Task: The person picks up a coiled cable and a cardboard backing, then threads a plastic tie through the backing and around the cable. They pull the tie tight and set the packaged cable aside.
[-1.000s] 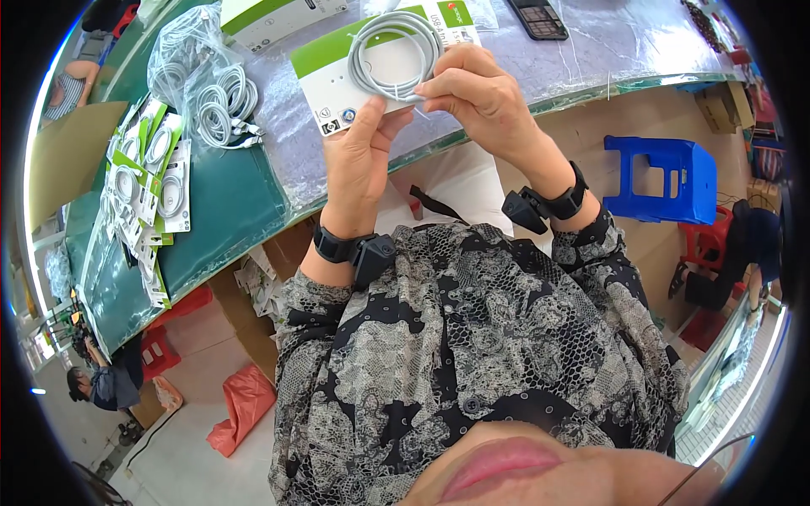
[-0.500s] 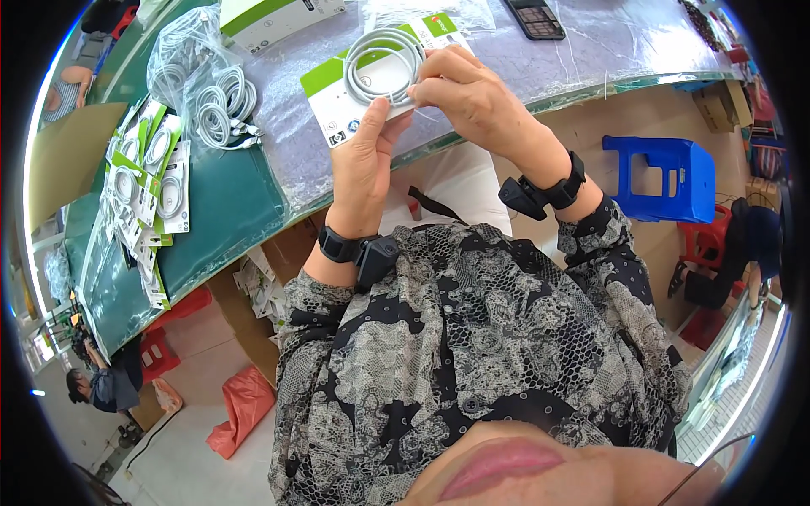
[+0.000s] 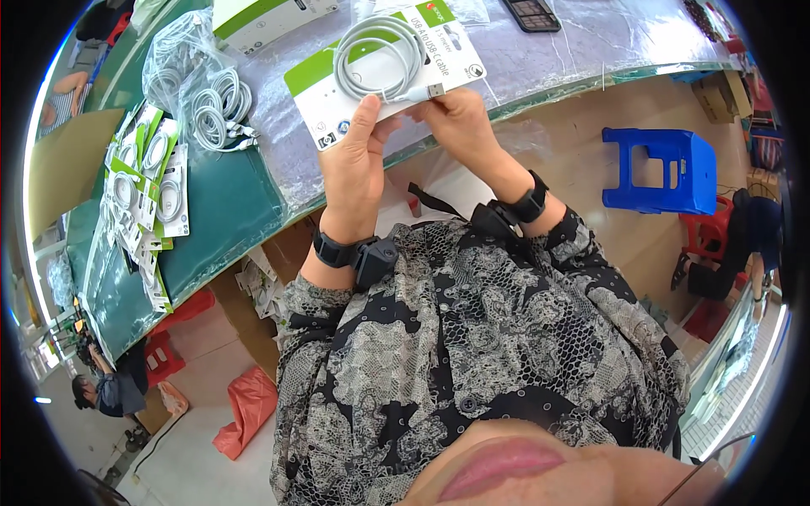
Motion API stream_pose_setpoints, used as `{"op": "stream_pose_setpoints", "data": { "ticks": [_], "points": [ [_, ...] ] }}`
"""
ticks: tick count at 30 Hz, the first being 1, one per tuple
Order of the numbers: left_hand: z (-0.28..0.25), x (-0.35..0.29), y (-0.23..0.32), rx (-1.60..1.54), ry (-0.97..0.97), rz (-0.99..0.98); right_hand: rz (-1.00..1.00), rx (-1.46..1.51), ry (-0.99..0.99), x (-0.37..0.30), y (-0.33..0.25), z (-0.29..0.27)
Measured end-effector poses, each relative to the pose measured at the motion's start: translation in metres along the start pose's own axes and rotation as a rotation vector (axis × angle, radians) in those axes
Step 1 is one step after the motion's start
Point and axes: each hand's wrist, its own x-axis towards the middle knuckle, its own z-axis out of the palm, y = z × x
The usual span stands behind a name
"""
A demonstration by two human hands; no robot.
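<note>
Over the table's near edge I hold a white and green cable card (image 3: 316, 88) with a coiled white USB cable (image 3: 339, 66) on its front. My left hand (image 3: 356, 160) grips the card's lower left edge, its thumb on the front by the coil. At the lower edge, below the cable's metal plug (image 3: 434, 90), is my right hand (image 3: 464, 126); its fingers go behind the card and are partly hidden. To the left, several carded cables (image 3: 152, 181) lie in an overlapping pile, and loose coiled cables (image 3: 221, 110) lie next to a clear plastic bag (image 3: 181, 55).
A green and white box (image 3: 270, 25) and a dark phone-like object (image 3: 531, 15) are at the table's far side. A blue stool (image 3: 662, 173) stands on the floor to the right. An orange-red bag (image 3: 246, 413) lies on the floor at lower left. Other people are at both sides.
My right hand has moved from the coil's right side down to the card's lower edge and behind it. The card's printed right part and the plug now show.
</note>
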Motion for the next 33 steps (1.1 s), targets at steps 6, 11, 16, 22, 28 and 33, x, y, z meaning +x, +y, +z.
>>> {"op": "stream_pose_setpoints", "data": {
  "ticks": [6, 11, 16, 22, 28, 33],
  "points": [
    [0.008, -0.011, -0.004, -0.078, 0.011, -0.128, -0.684, -0.312, 0.297, 0.034, 0.025, -0.008],
    [-0.005, 0.006, 0.004, -0.032, -0.029, -0.068, -0.666, -0.455, 0.18, 0.017, 0.021, 0.0],
    [-0.003, 0.014, 0.008, 0.064, -0.163, 0.045, -0.074, 0.217, -0.094, -0.014, 0.005, 0.001],
    [-0.002, 0.011, -0.012, -0.012, -0.021, 0.033, 0.018, 0.356, 0.122, -0.004, -0.011, 0.007],
    [-0.027, -0.003, 0.004, -0.098, -0.343, -0.222, 0.154, 0.668, 0.055, 0.014, -0.001, -0.021],
    [-0.046, 0.007, 0.037, -0.099, -0.44, -0.239, 0.161, 0.221, -0.187, 0.014, -0.023, -0.044]
  ]
}}
